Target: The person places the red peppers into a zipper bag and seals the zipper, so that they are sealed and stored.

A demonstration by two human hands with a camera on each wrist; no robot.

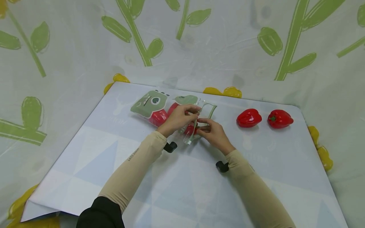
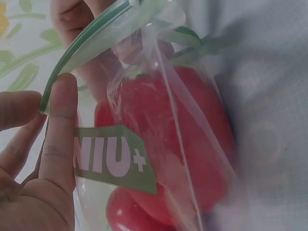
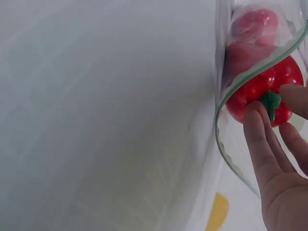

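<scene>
My left hand (image 1: 180,117) pinches the green-edged mouth of a clear zip bag (image 2: 115,154) between thumb and fingers, holding it open. Red bell peppers show through its plastic. At the mouth, my right hand (image 1: 214,135) has its thumb and fingertips around the green stem of a red bell pepper (image 3: 257,91), which sits just inside the bag. Another red pepper (image 3: 255,24) lies deeper in. Left of this bag lies a second zip bag (image 1: 148,103) with a one-eyed green face printed on it and something red inside.
Two loose red bell peppers, one (image 1: 249,118) nearer the bags and one (image 1: 280,119) farther right, lie on the pale patterned table (image 1: 176,190). Behind it hangs a white curtain (image 1: 228,47) printed with green leaves. Small black devices (image 1: 222,166) sit at both wrists.
</scene>
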